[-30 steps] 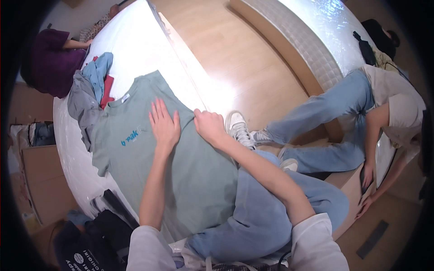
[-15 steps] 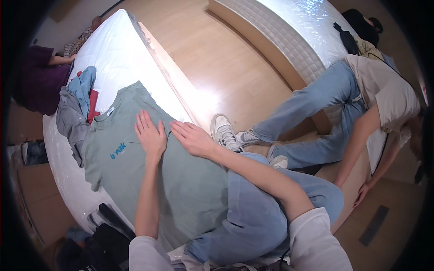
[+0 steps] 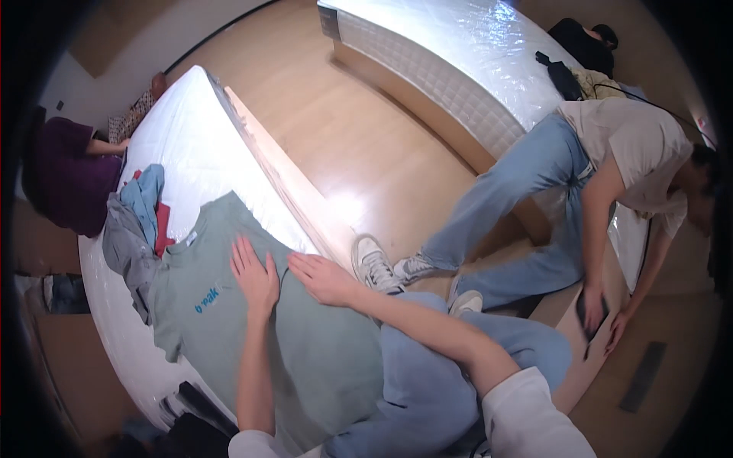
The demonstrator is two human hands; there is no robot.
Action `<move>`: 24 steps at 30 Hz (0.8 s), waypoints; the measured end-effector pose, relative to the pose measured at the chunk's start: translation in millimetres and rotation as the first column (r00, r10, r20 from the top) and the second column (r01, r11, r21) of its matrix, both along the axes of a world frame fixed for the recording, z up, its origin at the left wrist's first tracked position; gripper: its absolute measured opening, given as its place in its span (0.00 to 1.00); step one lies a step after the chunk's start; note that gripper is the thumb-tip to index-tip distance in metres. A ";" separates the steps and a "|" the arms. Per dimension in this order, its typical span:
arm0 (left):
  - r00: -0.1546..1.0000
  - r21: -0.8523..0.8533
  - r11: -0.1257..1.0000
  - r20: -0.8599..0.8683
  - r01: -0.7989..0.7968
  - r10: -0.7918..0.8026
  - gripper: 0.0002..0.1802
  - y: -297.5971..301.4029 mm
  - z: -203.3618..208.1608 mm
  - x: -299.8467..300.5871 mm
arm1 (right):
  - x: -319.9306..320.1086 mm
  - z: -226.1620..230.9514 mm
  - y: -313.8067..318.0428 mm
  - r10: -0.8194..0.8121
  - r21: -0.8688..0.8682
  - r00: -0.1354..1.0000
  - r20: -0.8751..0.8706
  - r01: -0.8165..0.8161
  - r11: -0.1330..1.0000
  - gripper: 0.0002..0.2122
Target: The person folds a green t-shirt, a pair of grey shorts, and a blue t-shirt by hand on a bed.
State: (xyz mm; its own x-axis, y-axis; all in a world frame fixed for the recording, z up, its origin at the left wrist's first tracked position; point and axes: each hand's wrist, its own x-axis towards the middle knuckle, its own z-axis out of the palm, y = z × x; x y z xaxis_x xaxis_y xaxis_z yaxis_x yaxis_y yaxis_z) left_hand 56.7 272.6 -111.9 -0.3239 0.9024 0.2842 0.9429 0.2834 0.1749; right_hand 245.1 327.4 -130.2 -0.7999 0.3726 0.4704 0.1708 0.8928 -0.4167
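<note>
A sage-green T-shirt (image 3: 324, 366) with blue lettering on its chest lies spread on a plastic-wrapped mattress (image 3: 183, 145), beside my bent leg in blue jeans. My left hand (image 3: 256, 278) rests flat on the shirt's upper part, fingers stretched and a little apart. Just to its right, my right hand (image 3: 324, 280) lies on the shirt near the edge by my shoe, fingers extended and close together. Neither hand grips anything. Beyond the shirt's collar are crumpled garments: a grey one (image 3: 128, 248), a light blue one (image 3: 143, 197) and a red one (image 3: 163, 229).
A wooden rail (image 3: 282, 179) runs along the mattress edge. Another wrapped mattress (image 3: 435, 53) stands across the floor. To the right, a co-worker (image 3: 626, 145) bends over a board, one hand at a dark flat object (image 3: 591, 311). A person in purple (image 3: 69, 168) is far left.
The whole view has shifted, so the mattress and shirt sit lower in the picture. Both my hands stay flat on the shirt. A dark flat object now shows under the co-worker's hand.
</note>
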 end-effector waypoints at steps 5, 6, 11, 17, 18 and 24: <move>0.975 -0.184 0.958 -0.060 -0.222 0.214 0.31 -83.2 -8.7 -40.8 | 11.2 -2.3 -6.6 0.011 -0.074 0.997 -0.078 -0.017 0.997 0.21; 0.972 -0.194 0.953 -0.060 -0.235 0.227 0.31 -101.2 -6.6 -53.9 | 9.9 -1.7 -17.2 0.017 -0.129 0.998 -0.056 -0.025 0.991 0.21; 0.808 -0.116 0.815 -0.270 -0.568 0.524 0.30 -235.7 -17.0 -195.7 | -31.8 -5.1 -36.7 0.052 -0.170 0.998 -0.034 -0.057 0.984 0.22; 0.700 -0.191 0.673 -0.194 -0.714 0.687 0.31 -279.0 -21.3 -249.1 | -27.4 22.8 -67.4 -0.011 -0.036 0.997 0.073 0.013 0.999 0.24; 0.550 -0.117 0.539 -0.103 -0.834 0.829 0.33 -297.3 -20.3 -264.2 | -34.0 29.5 -72.3 -0.001 -0.049 0.997 0.075 0.005 0.999 0.24; 0.243 -0.238 0.278 0.168 -0.930 0.955 0.36 -308.9 28.3 -299.7 | -51.4 38.1 -95.1 -0.007 -0.046 0.991 0.136 0.013 0.999 0.25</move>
State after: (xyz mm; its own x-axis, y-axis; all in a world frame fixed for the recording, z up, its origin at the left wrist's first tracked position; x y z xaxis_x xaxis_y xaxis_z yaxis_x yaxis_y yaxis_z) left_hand -242.9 -36.3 -83.6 -0.9963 -0.0864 0.0022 -0.0829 0.9624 0.2586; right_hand 193.7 232.2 -92.1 -0.8514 0.3996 0.3399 0.2372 0.8712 -0.4299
